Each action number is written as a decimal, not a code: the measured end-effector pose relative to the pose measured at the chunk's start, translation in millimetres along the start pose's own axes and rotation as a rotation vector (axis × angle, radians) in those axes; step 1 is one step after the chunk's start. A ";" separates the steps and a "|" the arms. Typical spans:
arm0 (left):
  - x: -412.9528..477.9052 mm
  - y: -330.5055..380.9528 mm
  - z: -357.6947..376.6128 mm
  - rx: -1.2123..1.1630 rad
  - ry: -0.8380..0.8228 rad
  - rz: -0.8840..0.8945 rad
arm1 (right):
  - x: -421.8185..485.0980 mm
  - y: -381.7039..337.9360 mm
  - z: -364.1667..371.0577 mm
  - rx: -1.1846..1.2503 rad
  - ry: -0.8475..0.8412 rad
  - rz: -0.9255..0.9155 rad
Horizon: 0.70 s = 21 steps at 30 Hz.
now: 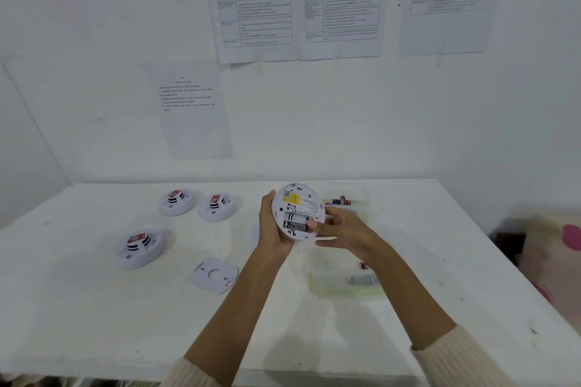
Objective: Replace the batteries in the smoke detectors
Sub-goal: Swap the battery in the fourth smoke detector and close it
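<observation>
- White plaster wall (314,122) carrying flat printed paper sheets (257,3), some ruled into tables; the print is too blurred to read.
- White table (94,308), matte and slightly scuffed, with a square front edge.
- Clear plastic tub (330,289), rectangular and glossy, at near right on the table; a second clear tub (371,195) behind it holds loose batteries (341,200).
- Cream ribbed-knit sleeves (446,352) cover both forearms near the bottom edge.
- Three detectors (140,248), round white plastic domes with slotted raised centres and red labels, sit face up at left on the table, well apart from the hands.
- Square white mounting plate (214,275), rounded at the corners with a round hole, lies flat near the left forearm.
- Smoke detector (298,201), a round white disc, is held above the table's middle, tilted with its back to the camera, showing a yellow sticker and an open compartment.
- Left hand (270,229) cups the disc's left rim, fingers curled behind it.
- Right hand (342,226) pinches the right rim, thumb tip in front at the compartment, forefinger behind, the other fingers loose.
- Black cylindrical battery (295,226) lies crosswise in the compartment.
</observation>
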<state>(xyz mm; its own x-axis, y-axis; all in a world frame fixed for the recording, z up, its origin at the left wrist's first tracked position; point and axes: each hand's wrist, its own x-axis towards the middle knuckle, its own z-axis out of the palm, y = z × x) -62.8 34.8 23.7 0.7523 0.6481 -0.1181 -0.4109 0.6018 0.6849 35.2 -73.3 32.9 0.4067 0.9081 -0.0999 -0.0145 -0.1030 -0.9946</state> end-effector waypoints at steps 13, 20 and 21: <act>6.3 -11.7 -5.0 -0.012 0.021 -0.087 | 7.0 16.3 -45.1 -1.098 -0.274 0.168; 4.6 -10.0 -6.6 -0.025 0.020 -0.100 | 16.6 23.9 -47.5 -1.221 -0.381 0.113; 4.3 -9.3 -7.0 -0.033 0.019 -0.101 | 18.4 25.7 -48.3 -1.235 -0.387 0.088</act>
<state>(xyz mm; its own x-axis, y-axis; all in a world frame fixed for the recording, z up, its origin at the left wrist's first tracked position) -59.3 35.2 11.8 0.7808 0.5920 -0.1997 -0.3502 0.6794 0.6448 86.4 -78.8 6.9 0.1551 0.9156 -0.3710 0.9038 -0.2832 -0.3209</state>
